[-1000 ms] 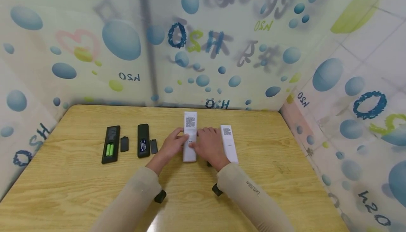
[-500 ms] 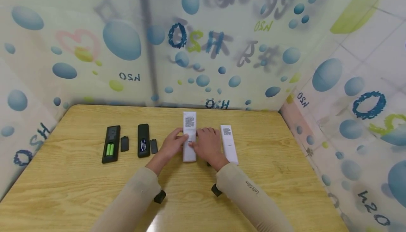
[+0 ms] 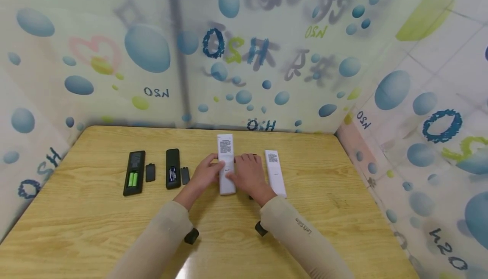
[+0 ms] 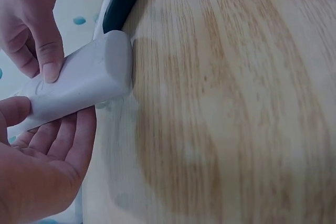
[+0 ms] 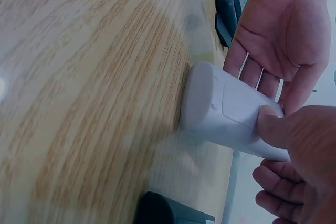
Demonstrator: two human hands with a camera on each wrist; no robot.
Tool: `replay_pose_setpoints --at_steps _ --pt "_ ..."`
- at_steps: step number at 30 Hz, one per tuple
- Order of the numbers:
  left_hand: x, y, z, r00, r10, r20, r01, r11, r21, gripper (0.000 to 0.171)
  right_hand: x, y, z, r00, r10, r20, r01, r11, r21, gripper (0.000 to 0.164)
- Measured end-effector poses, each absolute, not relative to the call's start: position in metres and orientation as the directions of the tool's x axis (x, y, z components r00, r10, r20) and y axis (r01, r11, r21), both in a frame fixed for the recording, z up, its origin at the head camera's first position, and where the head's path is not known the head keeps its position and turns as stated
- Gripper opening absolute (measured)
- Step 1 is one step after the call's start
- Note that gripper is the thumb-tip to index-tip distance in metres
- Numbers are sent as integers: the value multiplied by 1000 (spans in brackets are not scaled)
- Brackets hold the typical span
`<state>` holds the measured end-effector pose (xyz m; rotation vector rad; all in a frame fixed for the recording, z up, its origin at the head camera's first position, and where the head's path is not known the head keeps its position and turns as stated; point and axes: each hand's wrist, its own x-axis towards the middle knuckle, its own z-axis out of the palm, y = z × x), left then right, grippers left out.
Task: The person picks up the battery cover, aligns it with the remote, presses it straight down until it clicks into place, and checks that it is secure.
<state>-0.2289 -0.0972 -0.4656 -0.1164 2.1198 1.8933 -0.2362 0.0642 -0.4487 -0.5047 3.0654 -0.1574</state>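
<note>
A white remote control [image 3: 225, 145] lies back side up between the two hands. My left hand [image 3: 206, 173] holds it from the left, thumb on top and fingers underneath, as the left wrist view shows. From the right, my right hand [image 3: 251, 175] presses its thumb onto the battery cover [image 5: 244, 106]; its other fingers curl by the remote's side. In the right wrist view the cover sits in place, its seam visible. The remote's near end is at the tabletop. Beside the right hand lies a second white remote [image 3: 276, 177], also back up.
Left on the wooden table [image 3: 95, 228], two black remotes [image 3: 136, 160] [image 3: 173, 158] show batteries in open compartments, each with a loose cover [image 3: 150, 173] [image 3: 185, 175] beside it. A dark object [image 5: 163, 213], mostly hidden in the head view, lies by the right hand. A patterned wall [image 3: 244, 113] stands behind.
The far end of the held white remote has shifted slightly left, and both hands have moved a little with it. The thumbs keep nearly the same places. Nothing else has moved.
</note>
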Motion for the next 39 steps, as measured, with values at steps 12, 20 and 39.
replay_pose_setpoints --at_steps 12,20,39 --pt "-227 -96 -467 -962 121 -245 -228 144 963 34 -234 75 -443 -937 -350 7 -347 925 -159 56" --pt "-225 -92 -464 -960 110 -258 -239 160 958 36 -233 93 -436 -931 -359 67 -366 917 -159 51" --pt "-230 -64 -471 -955 63 -289 -274 180 945 37 -235 128 -436 -948 -316 38 -318 947 -57 57"
